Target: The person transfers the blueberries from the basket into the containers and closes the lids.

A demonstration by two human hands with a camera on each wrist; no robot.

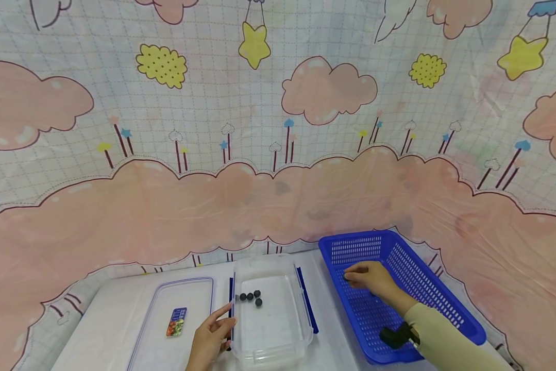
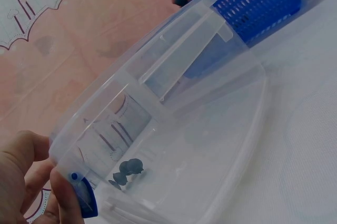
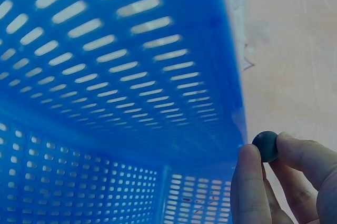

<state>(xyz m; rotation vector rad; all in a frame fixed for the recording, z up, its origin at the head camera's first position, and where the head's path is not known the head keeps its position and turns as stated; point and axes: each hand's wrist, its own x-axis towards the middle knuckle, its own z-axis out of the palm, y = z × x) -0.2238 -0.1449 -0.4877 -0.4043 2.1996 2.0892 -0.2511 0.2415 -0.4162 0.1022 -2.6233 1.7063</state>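
Observation:
Between thumb and fingers my right hand [image 1: 370,278] pinches a dark round blueberry [image 3: 265,146], held above the blue basket [image 1: 361,330] near its left side. Part of that berry is hidden by the fingers in the head view. My left hand [image 1: 210,335] grips the left wall of a clear plastic box [image 1: 273,335], its fingers by a blue side latch [image 2: 84,196]. Several blueberries [image 1: 250,297] lie together on the box floor, toward the back left.
Left of the box lies a clear lid [image 1: 159,304] with a blue-lined rim, a colourful label [image 1: 177,322] on it. Another blue latch [image 1: 307,300] hangs along the box's right side. A patterned cloth [image 1: 278,206] rises behind the white table [image 1: 101,319].

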